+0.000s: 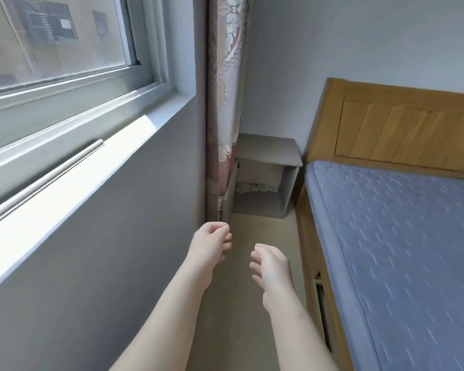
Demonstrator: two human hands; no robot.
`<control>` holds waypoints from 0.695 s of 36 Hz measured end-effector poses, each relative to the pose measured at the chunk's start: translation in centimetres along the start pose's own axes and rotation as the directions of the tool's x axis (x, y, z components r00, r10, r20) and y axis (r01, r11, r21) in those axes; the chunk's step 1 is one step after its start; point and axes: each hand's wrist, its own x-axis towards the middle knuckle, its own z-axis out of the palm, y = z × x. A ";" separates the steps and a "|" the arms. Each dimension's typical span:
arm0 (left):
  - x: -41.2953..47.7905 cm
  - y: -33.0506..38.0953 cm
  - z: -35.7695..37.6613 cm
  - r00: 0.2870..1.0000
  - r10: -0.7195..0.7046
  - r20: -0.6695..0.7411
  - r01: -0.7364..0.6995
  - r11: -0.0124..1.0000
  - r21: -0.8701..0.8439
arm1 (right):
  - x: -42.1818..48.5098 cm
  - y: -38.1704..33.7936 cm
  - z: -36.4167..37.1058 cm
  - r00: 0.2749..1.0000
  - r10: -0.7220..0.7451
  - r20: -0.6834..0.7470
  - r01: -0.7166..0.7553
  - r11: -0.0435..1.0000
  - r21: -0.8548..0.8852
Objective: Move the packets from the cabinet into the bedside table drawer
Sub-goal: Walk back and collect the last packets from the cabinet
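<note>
No packets and no cabinet are in view. The grey bedside table (pixel 268 149) stands at the far end of the aisle, in the corner beside the bed. Its front compartment is open, with a pale patterned cloth (pixel 255 186) inside. A grey panel (pixel 230 191) juts out at the table's left, partly hidden by the curtain; I cannot tell whether it is a drawer. My left hand (pixel 212 243) is stretched forward just below the curtain's hem, fingers curled in with the thumb on them, and nothing shows in it. My right hand (pixel 271 266) is held out beside it, fingers relaxed and empty.
A grey wall with a window sill (pixel 73 167) runs along the left. A patterned curtain (pixel 225 108) hangs in front of the table's left side. A wooden bed with a blue mattress (pixel 397 247) fills the right. A narrow strip of beige floor (pixel 263 228) leads to the table.
</note>
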 end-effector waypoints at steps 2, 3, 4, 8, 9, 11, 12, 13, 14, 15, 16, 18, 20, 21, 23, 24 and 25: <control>4.2 1.6 0.7 1.000 0.001 0.016 -0.001 1.000 0.012 | 3.4 -2.4 1.2 1.000 -0.013 -0.009 0.013 1.000 -0.002; 6.3 2.4 1.1 1.000 0.005 0.018 -0.006 1.000 0.013 | 5.1 -3.7 1.8 1.000 -0.024 -0.006 0.024 1.000 0.003; 8.4 3.2 1.6 1.000 0.008 0.019 -0.009 1.000 0.011 | 6.8 -5.0 2.3 0.999 -0.035 -0.006 0.035 0.999 0.014; 15.8 5.3 4.6 0.997 -0.028 0.067 0.026 0.999 0.030 | 13.3 -8.2 2.5 0.998 -0.039 -0.050 0.041 0.998 0.053; 17.4 5.7 5.5 0.995 -0.038 0.090 0.035 0.999 0.042 | 15.0 -8.7 2.3 0.997 -0.029 -0.073 0.034 0.997 0.068; 20.7 6.3 7.2 0.992 -0.050 0.116 0.044 0.998 0.053 | 18.3 -9.5 2.0 0.994 -0.008 -0.112 0.019 0.995 0.101; 22.4 6.6 8.0 0.991 -0.053 0.119 0.047 0.997 0.057 | 20.1 -9.9 1.9 0.993 0.006 -0.121 0.007 0.994 0.107; 24.2 6.8 8.8 0.991 -0.056 0.118 0.049 0.997 0.057 | 21.9 -10.5 1.8 0.992 0.020 -0.122 -0.006 0.994 0.107; 26.0 7.0 9.6 0.992 -0.058 0.114 0.051 0.997 0.057 | 23.7 -11.0 1.9 0.993 0.029 -0.119 -0.017 0.994 0.105; 27.8 7.2 10.5 0.992 -0.058 0.109 0.052 0.997 0.057 | 25.7 -11.6 1.9 0.993 0.032 -0.110 -0.021 0.995 0.101; 29.7 7.4 11.3 0.993 -0.060 0.101 0.054 0.997 0.055 | 27.8 -12.3 2.0 0.994 0.029 -0.101 -0.020 0.995 0.096; 33.6 7.8 13.2 0.995 -0.060 0.076 0.057 0.997 0.044 | 32.2 -14.1 1.9 0.996 0.016 -0.085 -0.009 0.997 0.083; 37.5 8.5 15.2 0.996 -0.070 0.051 0.069 0.997 0.032 | 36.5 -16.1 1.5 0.998 0.001 -0.070 0.004 0.998 0.065; 39.4 8.9 16.3 0.996 -0.078 0.035 0.077 0.997 0.027 | 38.6 -17.3 1.2 0.998 -0.002 -0.065 0.005 0.998 0.055; 43.0 10.0 18.4 0.996 -0.089 0.015 0.089 0.996 0.017 | 42.8 -19.7 0.6 0.998 -0.003 -0.061 0.005 0.999 0.035; 44.7 10.7 19.4 0.996 -0.090 0.010 0.090 0.996 0.007 | 44.8 -20.9 0.4 0.998 -0.010 -0.062 0.011 1.000 0.029; 46.4 11.3 20.3 0.996 -0.089 0.005 0.089 0.996 -0.004 | 46.9 -22.1 0.3 0.998 -0.017 -0.063 0.018 0.999 0.029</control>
